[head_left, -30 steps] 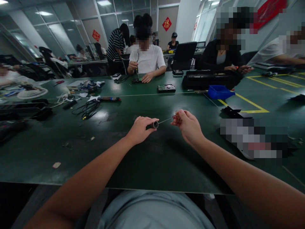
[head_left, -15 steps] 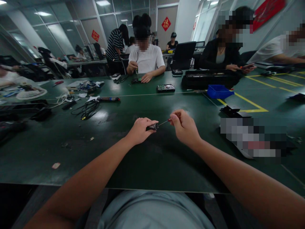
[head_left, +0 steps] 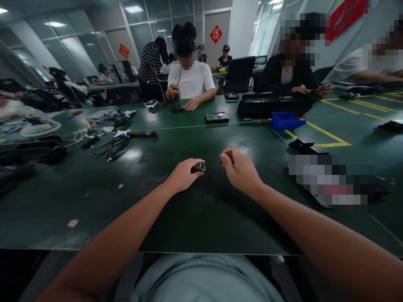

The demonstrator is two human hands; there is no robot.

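My left hand [head_left: 185,174] is closed around a dark cylindrical part [head_left: 199,167], whose round open end with a light rim faces right. The rest of that part is hidden by my fingers. To the right of it, my right hand [head_left: 241,170] grips the reddish handle of a screwdriver [head_left: 221,162]. Its thin shaft points left and down toward the part, with the tip slightly apart from the open end. Both hands are above the green table [head_left: 201,218].
A dark tool with a coiled cable [head_left: 143,134] lies ahead on the left. Beyond my hands are a circuit-board-faced drive [head_left: 217,117] and a blue bin [head_left: 287,121]. Across the table, a person in white [head_left: 192,79] works on a small item.
The screwdriver has come out of the cylindrical part's end and now stands apart from it. My left hand has turned the open end more toward me.
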